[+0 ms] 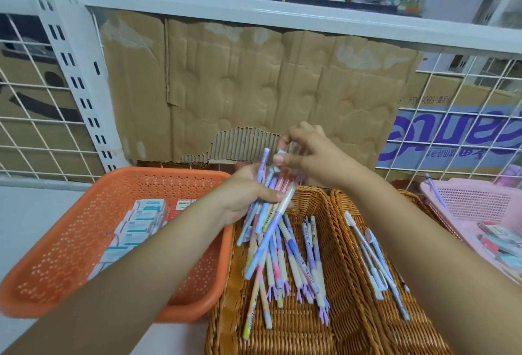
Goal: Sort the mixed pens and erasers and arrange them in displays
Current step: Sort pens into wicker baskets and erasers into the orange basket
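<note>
While poised above the centre wicker basket [319,205] at lower middle of the frame, grips a fanned bundle of pastel pens [264,213] in the left hand [245,196], fingers curled round the barrels, tips angled down toward the basket. Pinches the cap end of a single pen [275,169] in that bundle with the right hand [308,154], thumb and fingertips closed on it just above the left fist. Below, more loose pens [288,267] strewn across the basket floor, mostly pointing toward the lower edge. Just right, side by side and touching, a second wicker basket [389,335] with slimmer white-and-blue pens [372,264] lying along its length. At lower left, an orange plastic basket [70,255] holding rows of small white-and-teal eraser boxes [141,219]. At the right edge, a pink basket [480,199] with assorted small packets [500,239], too blurred to name, and one purple pen [436,193] propped at its near corner. Behind, torn cardboard [254,78] beside a white wire grid [42,134].
</note>
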